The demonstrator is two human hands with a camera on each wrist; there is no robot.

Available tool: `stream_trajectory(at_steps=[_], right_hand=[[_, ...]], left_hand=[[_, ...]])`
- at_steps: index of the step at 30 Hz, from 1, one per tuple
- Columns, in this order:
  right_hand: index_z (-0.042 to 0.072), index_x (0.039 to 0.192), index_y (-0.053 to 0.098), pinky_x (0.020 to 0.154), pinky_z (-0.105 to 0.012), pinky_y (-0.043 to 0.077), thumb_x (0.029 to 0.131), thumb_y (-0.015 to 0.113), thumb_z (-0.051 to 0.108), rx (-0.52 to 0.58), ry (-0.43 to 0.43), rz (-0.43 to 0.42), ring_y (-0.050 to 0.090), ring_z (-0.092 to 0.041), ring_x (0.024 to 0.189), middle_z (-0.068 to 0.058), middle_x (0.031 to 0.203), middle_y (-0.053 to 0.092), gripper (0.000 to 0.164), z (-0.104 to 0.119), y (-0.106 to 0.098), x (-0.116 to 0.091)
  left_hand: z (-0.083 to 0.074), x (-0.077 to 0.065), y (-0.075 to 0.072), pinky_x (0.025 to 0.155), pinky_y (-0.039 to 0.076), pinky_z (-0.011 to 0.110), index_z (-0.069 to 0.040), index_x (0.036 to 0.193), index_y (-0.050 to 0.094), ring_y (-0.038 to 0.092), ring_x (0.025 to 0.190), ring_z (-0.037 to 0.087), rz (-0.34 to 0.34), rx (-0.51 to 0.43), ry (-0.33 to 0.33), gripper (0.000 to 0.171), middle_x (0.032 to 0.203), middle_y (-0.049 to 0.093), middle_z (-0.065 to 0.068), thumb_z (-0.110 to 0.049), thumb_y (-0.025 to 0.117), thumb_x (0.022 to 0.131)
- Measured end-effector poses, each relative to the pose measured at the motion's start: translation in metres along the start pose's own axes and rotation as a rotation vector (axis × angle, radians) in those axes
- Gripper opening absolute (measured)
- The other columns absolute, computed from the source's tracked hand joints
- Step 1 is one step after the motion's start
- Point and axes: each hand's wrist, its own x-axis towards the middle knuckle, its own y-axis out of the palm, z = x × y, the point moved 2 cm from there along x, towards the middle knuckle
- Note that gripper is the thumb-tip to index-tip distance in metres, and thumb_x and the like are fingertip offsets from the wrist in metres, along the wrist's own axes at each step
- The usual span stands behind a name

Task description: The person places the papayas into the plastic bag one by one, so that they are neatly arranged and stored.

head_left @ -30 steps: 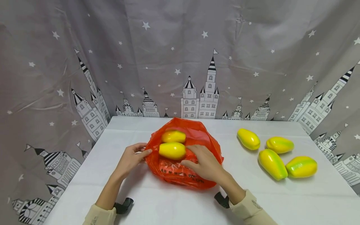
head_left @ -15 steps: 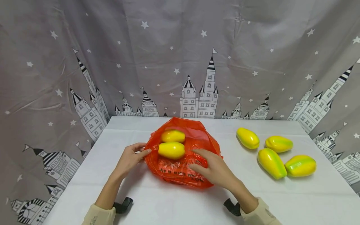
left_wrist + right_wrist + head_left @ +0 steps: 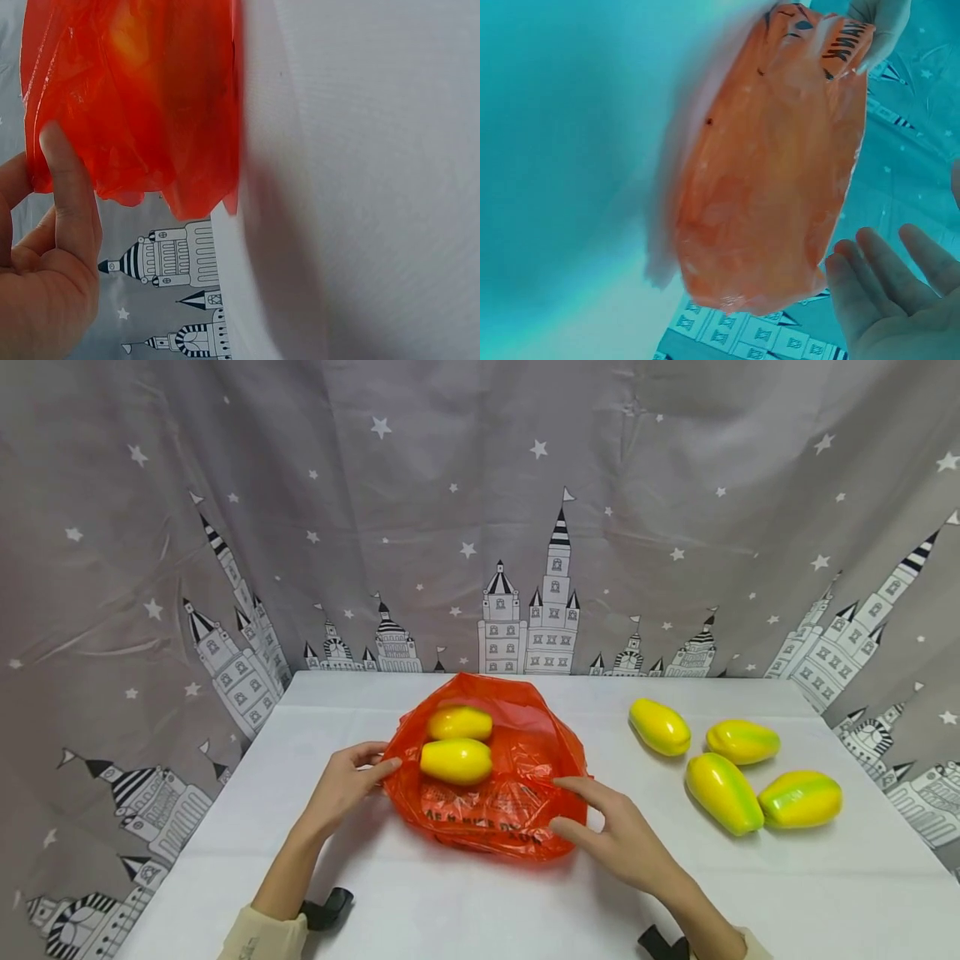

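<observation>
A red plastic bag with dark lettering lies on the white table, its mouth spread upward. Two yellow papayas, a front one and a back one, rest inside on the left. My left hand pinches the bag's left rim between thumb and fingers; the left wrist view shows the thumb against the plastic. At the bag's right side, my right hand holds nothing, its fingers spread beside the rim. In the right wrist view its fingertips come close to the bag; whether they touch it, I cannot tell.
Several yellow papayas with green streaks lie grouped on the right of the white table. Behind the table hangs a grey curtain printed with castles and stars. Black straps sit at both wrists.
My right hand has drawn back from inside the bag, away from the front papaya, rightward to the bag's right rim. My left hand keeps its place on the left rim. Both papayas stay put.
</observation>
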Motion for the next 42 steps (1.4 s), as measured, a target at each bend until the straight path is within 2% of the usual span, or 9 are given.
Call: stream_trajectory(at_steps=[4, 9, 16, 23, 33, 38, 42], right_hand=[[0.015, 0.127, 0.064, 0.101, -0.047, 0.045, 0.09, 0.074, 0.028, 0.032, -0.011, -0.02, 0.058, -0.022, 0.12, 0.004, 0.125, 0.064, 0.041, -0.006, -0.005, -0.008], [0.012, 0.127, 0.065, 0.097, -0.047, 0.049, 0.091, 0.073, 0.026, 0.041, -0.001, -0.04, 0.06, -0.026, 0.114, -0.001, 0.124, 0.065, 0.039, -0.013, -0.011, -0.019], [0.011, 0.125, 0.065, 0.094, -0.044, 0.051, 0.09, 0.073, 0.022, -0.023, 0.019, -0.096, 0.062, -0.028, 0.112, -0.002, 0.124, 0.065, 0.037, -0.023, -0.019, -0.031], [0.011, 0.125, 0.065, 0.091, -0.048, 0.052, 0.09, 0.074, 0.023, -0.067, 0.076, -0.119, 0.063, -0.03, 0.108, -0.006, 0.123, 0.065, 0.038, -0.034, -0.027, -0.045], [0.006, 0.123, 0.065, 0.089, -0.05, 0.051, 0.089, 0.075, 0.019, -0.173, 0.103, -0.203, 0.063, -0.033, 0.106, -0.009, 0.121, 0.066, 0.038, -0.047, -0.046, -0.057], [0.002, 0.125, 0.063, 0.09, -0.04, 0.051, 0.09, 0.074, 0.019, -0.2, 0.134, -0.238, 0.062, -0.036, 0.107, -0.013, 0.123, 0.064, 0.04, -0.054, -0.056, -0.063], [0.0, 0.125, 0.063, 0.091, -0.02, 0.047, 0.089, 0.075, 0.017, -0.224, 0.137, -0.292, 0.061, -0.037, 0.108, -0.017, 0.126, 0.062, 0.042, -0.06, -0.066, -0.067]], left_hand=[[0.001, 0.0, 0.001, 0.066, 0.056, 0.026, 0.008, 0.126, 0.06, 0.061, 0.073, 0.018, 0.003, -0.003, 0.002, 0.042, 0.096, 0.06, 0.015, -0.018, 0.068, 0.095], [0.001, 0.001, 0.002, 0.067, 0.057, 0.027, 0.008, 0.125, 0.06, 0.06, 0.073, 0.018, 0.001, -0.005, 0.0, 0.04, 0.096, 0.06, 0.015, -0.016, 0.067, 0.094], [0.0, 0.0, 0.003, 0.067, 0.056, 0.025, 0.009, 0.125, 0.06, 0.061, 0.075, 0.019, 0.004, 0.009, 0.006, 0.04, 0.096, 0.061, 0.015, -0.017, 0.067, 0.095], [0.0, 0.001, 0.004, 0.068, 0.057, 0.027, 0.008, 0.125, 0.06, 0.061, 0.076, 0.019, 0.005, 0.007, 0.002, 0.04, 0.097, 0.061, 0.015, -0.017, 0.067, 0.095], [0.001, 0.0, 0.002, 0.068, 0.058, 0.029, 0.009, 0.126, 0.06, 0.062, 0.075, 0.018, 0.01, -0.003, 0.009, 0.041, 0.097, 0.061, 0.016, -0.018, 0.068, 0.095], [0.002, 0.0, 0.001, 0.069, 0.058, 0.031, 0.009, 0.125, 0.06, 0.063, 0.074, 0.018, 0.008, -0.009, 0.006, 0.041, 0.097, 0.061, 0.016, -0.016, 0.067, 0.095], [0.002, 0.001, 0.002, 0.069, 0.058, 0.03, 0.009, 0.125, 0.06, 0.062, 0.074, 0.018, 0.006, -0.01, 0.006, 0.04, 0.096, 0.061, 0.016, -0.016, 0.068, 0.094]])
